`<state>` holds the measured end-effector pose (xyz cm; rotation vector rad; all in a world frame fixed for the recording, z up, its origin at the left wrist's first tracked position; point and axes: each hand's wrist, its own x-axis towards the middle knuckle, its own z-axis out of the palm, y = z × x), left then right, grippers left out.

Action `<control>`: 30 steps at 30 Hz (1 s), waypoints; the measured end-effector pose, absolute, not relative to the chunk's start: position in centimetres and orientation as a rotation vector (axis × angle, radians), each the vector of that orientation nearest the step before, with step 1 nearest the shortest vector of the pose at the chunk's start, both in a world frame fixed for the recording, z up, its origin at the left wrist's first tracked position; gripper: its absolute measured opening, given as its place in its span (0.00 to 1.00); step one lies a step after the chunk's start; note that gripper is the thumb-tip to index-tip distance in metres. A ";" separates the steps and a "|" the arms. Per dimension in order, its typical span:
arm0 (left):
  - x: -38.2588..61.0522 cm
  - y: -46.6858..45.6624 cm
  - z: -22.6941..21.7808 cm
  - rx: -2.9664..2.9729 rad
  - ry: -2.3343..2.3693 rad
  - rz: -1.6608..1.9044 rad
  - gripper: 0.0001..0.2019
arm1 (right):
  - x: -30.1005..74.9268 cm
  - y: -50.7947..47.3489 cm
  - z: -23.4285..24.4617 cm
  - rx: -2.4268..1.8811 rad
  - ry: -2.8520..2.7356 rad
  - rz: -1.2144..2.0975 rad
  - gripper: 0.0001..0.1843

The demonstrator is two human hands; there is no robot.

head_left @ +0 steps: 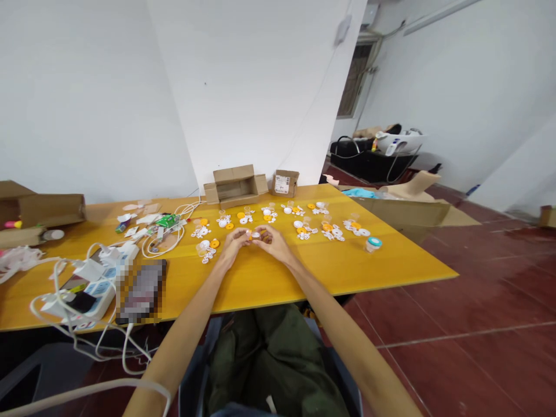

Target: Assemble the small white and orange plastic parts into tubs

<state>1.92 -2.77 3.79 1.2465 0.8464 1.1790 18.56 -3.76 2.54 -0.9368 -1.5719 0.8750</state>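
Observation:
My left hand (234, 242) and my right hand (271, 240) meet over the middle of the yellow table (269, 278), fingers pinched together. Between the fingertips is a small orange and white part (255, 234), held by both hands. Several little groups of white gear-like pieces and orange discs (304, 229) lie in rows on the table just beyond my hands. A small clear cup with a teal lid (372, 244) stands to the right of them.
An open cardboard box (236, 185) and a smaller box (285, 182) sit at the table's far edge. A power strip with white cables (93, 284) and a blurred dark object (141, 291) lie at the left. A large cardboard sheet (403, 211) leans at the right end.

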 end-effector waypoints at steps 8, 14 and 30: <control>2.1 -2.8 4.0 1.218 0.860 1.187 0.14 | 18.7 -3.7 2.5 -0.959 -1.573 0.859 0.14; 2.0 -3.0 4.1 1.232 0.860 1.176 0.13 | 18.7 -3.7 2.3 -0.962 -1.557 0.859 0.16; 1.9 -2.8 3.8 1.264 0.856 1.157 0.12 | 18.7 -3.6 2.2 -0.955 -1.577 0.884 0.17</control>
